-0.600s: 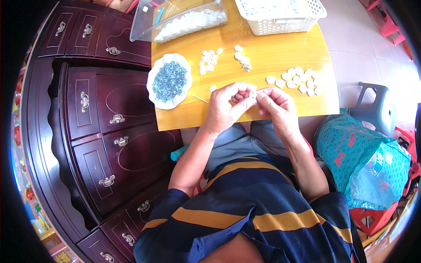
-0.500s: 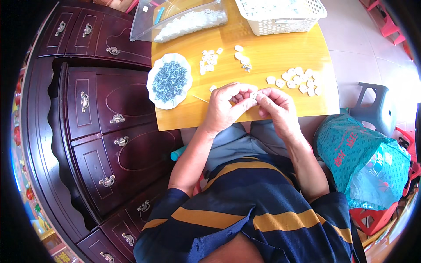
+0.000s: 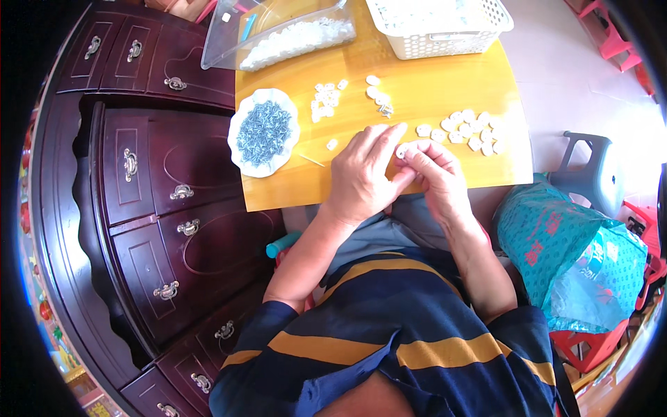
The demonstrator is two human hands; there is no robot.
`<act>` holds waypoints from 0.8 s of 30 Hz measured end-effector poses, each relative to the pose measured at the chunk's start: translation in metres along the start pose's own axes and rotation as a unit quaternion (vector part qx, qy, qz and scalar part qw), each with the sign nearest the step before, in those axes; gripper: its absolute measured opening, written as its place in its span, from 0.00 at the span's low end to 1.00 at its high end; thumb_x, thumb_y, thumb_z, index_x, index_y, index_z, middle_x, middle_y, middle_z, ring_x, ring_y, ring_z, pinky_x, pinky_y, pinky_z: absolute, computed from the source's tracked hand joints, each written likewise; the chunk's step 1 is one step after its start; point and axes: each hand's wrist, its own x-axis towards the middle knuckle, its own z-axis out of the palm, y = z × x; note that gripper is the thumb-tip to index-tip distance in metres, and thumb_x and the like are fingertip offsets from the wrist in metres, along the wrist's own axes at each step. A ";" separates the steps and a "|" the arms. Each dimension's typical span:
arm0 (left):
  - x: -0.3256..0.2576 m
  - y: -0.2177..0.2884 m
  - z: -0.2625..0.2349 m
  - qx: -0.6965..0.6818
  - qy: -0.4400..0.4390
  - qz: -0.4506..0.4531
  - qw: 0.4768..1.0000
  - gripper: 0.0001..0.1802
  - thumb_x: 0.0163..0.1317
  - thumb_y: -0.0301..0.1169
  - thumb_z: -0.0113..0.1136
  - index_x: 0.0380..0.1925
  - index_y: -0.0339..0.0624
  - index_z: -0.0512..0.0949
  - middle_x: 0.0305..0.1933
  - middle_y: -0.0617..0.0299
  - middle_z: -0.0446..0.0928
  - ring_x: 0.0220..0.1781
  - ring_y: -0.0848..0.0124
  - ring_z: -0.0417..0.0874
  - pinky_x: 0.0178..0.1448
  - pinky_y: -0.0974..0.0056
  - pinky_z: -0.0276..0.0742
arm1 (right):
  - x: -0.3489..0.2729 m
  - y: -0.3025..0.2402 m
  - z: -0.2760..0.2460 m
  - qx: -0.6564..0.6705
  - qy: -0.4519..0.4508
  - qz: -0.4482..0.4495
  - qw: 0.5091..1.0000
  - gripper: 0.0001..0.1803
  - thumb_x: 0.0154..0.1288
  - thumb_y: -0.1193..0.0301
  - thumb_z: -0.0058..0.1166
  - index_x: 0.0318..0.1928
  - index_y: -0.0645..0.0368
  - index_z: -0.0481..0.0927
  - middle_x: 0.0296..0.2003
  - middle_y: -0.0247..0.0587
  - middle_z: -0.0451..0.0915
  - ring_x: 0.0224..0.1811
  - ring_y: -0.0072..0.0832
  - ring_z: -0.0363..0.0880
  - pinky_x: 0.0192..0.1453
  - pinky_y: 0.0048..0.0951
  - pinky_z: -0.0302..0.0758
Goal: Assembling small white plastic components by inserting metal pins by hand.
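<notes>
Above the table's near edge, my right hand (image 3: 439, 174) pinches a small white plastic piece (image 3: 401, 151) between thumb and fingertips. My left hand (image 3: 361, 170) is just beside it, back upward, fingers stretched forward and thumb apart; I see nothing held in it. Left of that hand lie a single white piece (image 3: 332, 144) and a thin pale stick (image 3: 312, 160). Farther left, a scalloped white bowl (image 3: 236, 156) holds many small grey metal screws (image 3: 264, 132). To the right of my hands is a group of round white pieces (image 3: 467, 127).
Small white pieces (image 3: 324, 101) and a few bits of metal hardware (image 3: 385, 110) lie mid-table. At the back stand a clear bin (image 3: 222, 52) of white parts and a white perforated basket (image 3: 451, 46). A dark drawer cabinet (image 3: 187, 139) borders the left; a teal bag (image 3: 528, 236) is at right.
My left hand has let go of the small white piece and its fingers have straightened forward. My right hand keeps the piece pinched. The whole view has shifted slightly.
</notes>
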 end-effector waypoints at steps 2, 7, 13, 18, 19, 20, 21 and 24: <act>-0.001 -0.004 0.007 0.044 0.018 0.033 0.998 0.30 0.49 0.30 0.78 0.55 0.40 0.80 0.47 0.55 0.82 0.45 0.56 0.86 0.47 0.57 0.84 | 0.000 0.002 -0.002 0.040 -0.001 -0.002 0.999 0.07 0.75 0.70 0.60 0.45 0.61 0.85 0.38 0.31 0.85 0.38 0.17 0.81 0.48 0.21 0.77; -0.001 0.003 0.007 0.015 0.006 0.006 1.000 0.19 0.54 0.26 0.74 0.48 0.40 0.84 0.44 0.55 0.85 0.44 0.55 0.88 0.47 0.57 0.85 | 0.002 0.005 -0.007 0.113 0.006 0.034 0.993 0.08 0.76 0.69 0.59 0.45 0.59 0.85 0.39 0.33 0.86 0.39 0.19 0.84 0.47 0.22 0.80; -0.001 -0.001 0.003 -0.004 -0.028 -0.001 1.000 0.18 0.56 0.24 0.73 0.48 0.39 0.84 0.45 0.54 0.85 0.43 0.55 0.88 0.47 0.57 0.85 | 0.002 -0.002 -0.007 0.092 -0.015 0.071 0.993 0.10 0.78 0.67 0.57 0.45 0.59 0.86 0.38 0.36 0.88 0.38 0.20 0.85 0.45 0.22 0.81; 0.000 -0.002 0.001 -0.017 -0.031 0.005 0.999 0.16 0.57 0.22 0.71 0.47 0.39 0.84 0.44 0.54 0.86 0.43 0.55 0.88 0.47 0.57 0.85 | 0.002 0.003 -0.007 0.064 -0.019 0.043 0.997 0.11 0.78 0.66 0.58 0.41 0.60 0.88 0.36 0.35 0.88 0.35 0.19 0.83 0.43 0.21 0.80; 0.000 -0.002 0.001 -0.021 -0.031 0.005 0.999 0.15 0.57 0.22 0.70 0.46 0.38 0.85 0.43 0.54 0.86 0.43 0.54 0.89 0.47 0.57 0.85 | 0.002 0.004 -0.007 0.064 -0.020 0.042 0.997 0.11 0.78 0.66 0.58 0.41 0.60 0.88 0.36 0.35 0.88 0.35 0.19 0.83 0.43 0.21 0.80; 0.000 -0.003 0.002 -0.020 -0.030 0.006 0.999 0.15 0.57 0.22 0.70 0.46 0.38 0.85 0.43 0.54 0.86 0.43 0.54 0.89 0.47 0.57 0.85 | 0.001 0.004 -0.007 0.055 -0.009 0.039 0.998 0.11 0.77 0.66 0.58 0.41 0.60 0.88 0.36 0.35 0.87 0.35 0.19 0.83 0.43 0.20 0.79; 0.000 -0.004 0.002 -0.028 -0.029 0.006 0.999 0.15 0.58 0.22 0.70 0.46 0.38 0.85 0.43 0.54 0.86 0.43 0.54 0.89 0.47 0.57 0.85 | 0.000 0.005 -0.006 0.046 0.001 0.036 0.998 0.11 0.77 0.66 0.58 0.40 0.60 0.88 0.35 0.35 0.87 0.35 0.18 0.83 0.43 0.20 0.79; -0.001 -0.006 0.004 -0.031 -0.018 0.020 0.999 0.13 0.58 0.24 0.70 0.45 0.39 0.85 0.42 0.55 0.86 0.41 0.56 0.88 0.45 0.57 0.85 | 0.000 0.005 -0.004 0.030 0.003 0.022 0.999 0.11 0.77 0.66 0.59 0.41 0.60 0.89 0.34 0.34 0.87 0.36 0.18 0.82 0.44 0.20 0.78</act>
